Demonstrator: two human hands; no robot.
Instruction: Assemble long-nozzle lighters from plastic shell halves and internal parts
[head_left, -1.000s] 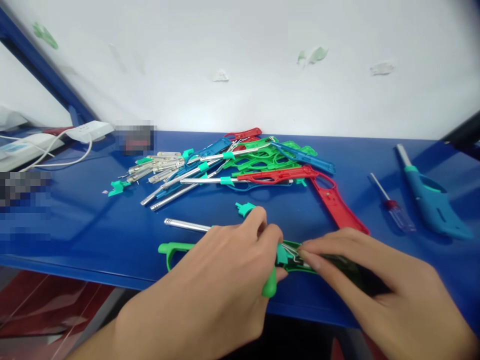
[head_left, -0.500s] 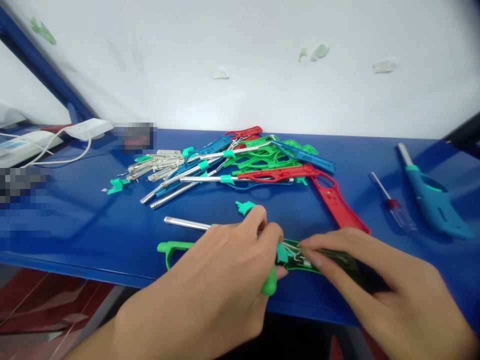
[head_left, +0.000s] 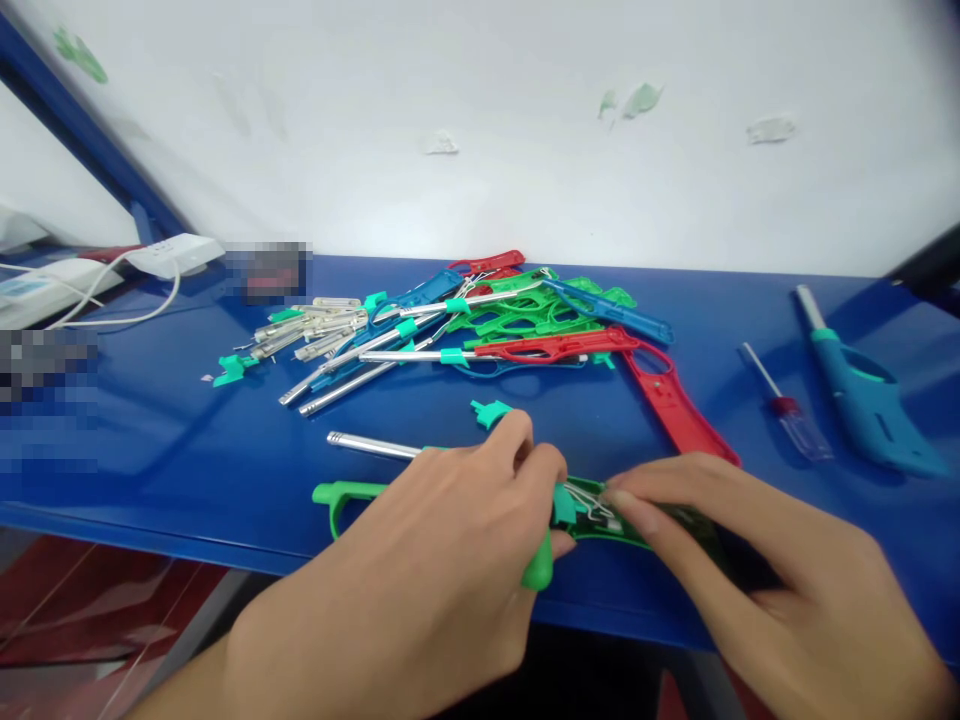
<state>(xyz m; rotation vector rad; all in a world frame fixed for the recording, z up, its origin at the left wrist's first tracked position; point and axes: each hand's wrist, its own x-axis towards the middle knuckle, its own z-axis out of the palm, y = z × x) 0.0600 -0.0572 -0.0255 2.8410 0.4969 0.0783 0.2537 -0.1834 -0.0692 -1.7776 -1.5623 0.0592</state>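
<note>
My left hand (head_left: 420, 550) is closed around an opened green lighter casing (head_left: 634, 538) near the table's front edge. Inside the casing, by the left fingers, sit a turquoise trigger piece (head_left: 564, 505) and thin pale wires (head_left: 592, 502). With thumb and forefinger together, my right hand (head_left: 780, 560) pinches at the wires' right end; the exact grip is hidden behind the fingertips. A metal lighter tube (head_left: 371, 445) juts out left beyond my left hand. Another green casing piece (head_left: 346, 493) shows under that hand, its middle covered. One loose turquoise trigger (head_left: 491, 413) lies just behind.
Behind the hands is a pile of green casing halves (head_left: 517, 322), with red casing (head_left: 675, 405), blue parts, metal tubes and pale fuel tanks (head_left: 322, 330). A screwdriver (head_left: 795, 425) and a blue lighter (head_left: 870, 400) lie right. A white power strip (head_left: 176, 257) stands left.
The right fingertips have shifted slightly right along the wires, and more of the wires shows. My left hand keeps its hold in the same place.
</note>
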